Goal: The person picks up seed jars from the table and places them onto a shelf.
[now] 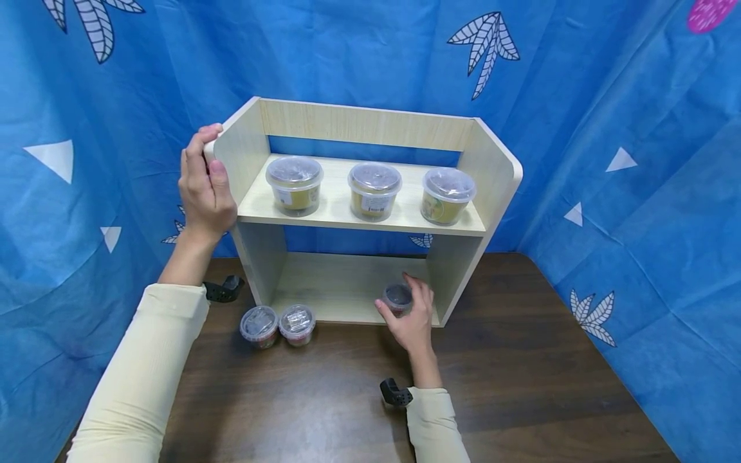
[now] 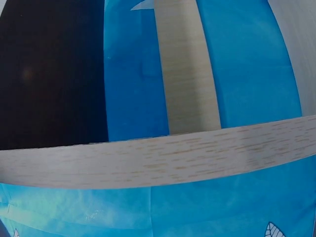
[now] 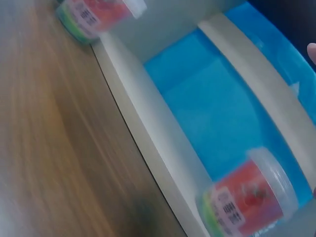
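Note:
My left hand [image 1: 205,186] grips the front edge of the left side panel of a pale wooden shelf unit [image 1: 361,228]; that panel crosses the left wrist view, where the hand is hidden. At the lower right, my right hand [image 1: 413,318] has thumb and fingers spread around a small lidded plastic cup [image 1: 398,298] on the bottom board. In the blurred right wrist view this cup [image 3: 247,197] shows a red and green label with a barcode, and the fingertips [image 3: 312,52] at the right edge look apart from it.
Two similar cups, one left [image 1: 259,326] and one right [image 1: 298,325], stand side by side on the dark wooden table [image 1: 521,386] before the unit's left end. Three larger lidded tubs [image 1: 374,191] line the upper shelf. Blue patterned cloth [image 1: 376,51] hangs behind.

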A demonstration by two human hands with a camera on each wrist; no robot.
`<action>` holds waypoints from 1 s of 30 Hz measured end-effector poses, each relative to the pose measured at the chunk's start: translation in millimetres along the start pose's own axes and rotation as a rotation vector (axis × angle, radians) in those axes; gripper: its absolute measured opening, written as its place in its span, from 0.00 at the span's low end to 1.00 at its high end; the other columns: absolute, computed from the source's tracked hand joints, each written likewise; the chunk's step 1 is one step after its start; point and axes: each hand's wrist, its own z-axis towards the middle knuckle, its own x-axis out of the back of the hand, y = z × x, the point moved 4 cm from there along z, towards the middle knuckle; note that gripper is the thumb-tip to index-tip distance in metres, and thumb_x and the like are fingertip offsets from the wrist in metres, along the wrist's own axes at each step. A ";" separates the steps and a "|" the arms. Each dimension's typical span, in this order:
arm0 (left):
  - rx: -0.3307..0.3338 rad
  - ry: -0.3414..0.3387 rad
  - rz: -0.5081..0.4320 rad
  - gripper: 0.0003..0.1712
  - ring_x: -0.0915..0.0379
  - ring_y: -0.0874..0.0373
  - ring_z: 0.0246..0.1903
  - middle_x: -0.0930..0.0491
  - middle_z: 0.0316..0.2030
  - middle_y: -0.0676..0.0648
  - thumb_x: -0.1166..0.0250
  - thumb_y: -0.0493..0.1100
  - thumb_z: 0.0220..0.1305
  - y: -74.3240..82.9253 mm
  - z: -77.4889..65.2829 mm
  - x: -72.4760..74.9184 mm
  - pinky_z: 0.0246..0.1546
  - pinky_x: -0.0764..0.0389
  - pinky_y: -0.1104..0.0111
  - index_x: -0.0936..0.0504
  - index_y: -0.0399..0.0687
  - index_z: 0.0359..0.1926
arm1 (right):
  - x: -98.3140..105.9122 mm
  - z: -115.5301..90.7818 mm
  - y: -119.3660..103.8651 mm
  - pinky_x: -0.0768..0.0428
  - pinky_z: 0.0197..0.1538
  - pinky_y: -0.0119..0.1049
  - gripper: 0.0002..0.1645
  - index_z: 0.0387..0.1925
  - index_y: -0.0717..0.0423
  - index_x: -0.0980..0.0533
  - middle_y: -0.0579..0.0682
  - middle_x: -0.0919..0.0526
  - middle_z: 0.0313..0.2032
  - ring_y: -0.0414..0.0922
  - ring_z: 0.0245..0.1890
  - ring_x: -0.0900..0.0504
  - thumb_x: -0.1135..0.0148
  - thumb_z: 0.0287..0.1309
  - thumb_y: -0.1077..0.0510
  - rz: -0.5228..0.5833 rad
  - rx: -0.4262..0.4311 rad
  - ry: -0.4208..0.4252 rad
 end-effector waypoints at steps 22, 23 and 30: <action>-0.005 -0.030 -0.003 0.27 0.30 0.51 0.59 0.26 0.62 0.45 0.54 0.47 0.66 2.0 0.9 4.1 0.55 0.25 0.57 0.32 0.34 0.60 | -18.6 -8.4 -23.1 0.19 0.40 0.59 0.40 0.59 0.62 0.27 0.62 0.24 0.52 0.62 0.48 0.23 0.26 0.47 0.47 0.170 -0.015 -0.168; -0.006 -0.031 -0.003 0.27 0.30 0.52 0.59 0.26 0.62 0.45 0.54 0.46 0.66 2.2 1.0 4.3 0.55 0.25 0.57 0.32 0.34 0.60 | -19.9 -9.3 -24.5 0.19 0.41 0.59 0.40 0.60 0.61 0.27 0.62 0.24 0.53 0.61 0.49 0.23 0.26 0.47 0.47 0.168 -0.014 -0.184; -0.015 -0.033 -0.012 0.27 0.30 0.52 0.59 0.26 0.62 0.45 0.54 0.46 0.66 3.8 2.1 5.1 0.54 0.24 0.57 0.32 0.34 0.60 | -29.5 -14.7 -35.7 0.23 0.53 0.54 0.42 0.62 0.58 0.28 0.56 0.23 0.55 0.53 0.55 0.24 0.26 0.46 0.46 0.124 -0.023 -0.307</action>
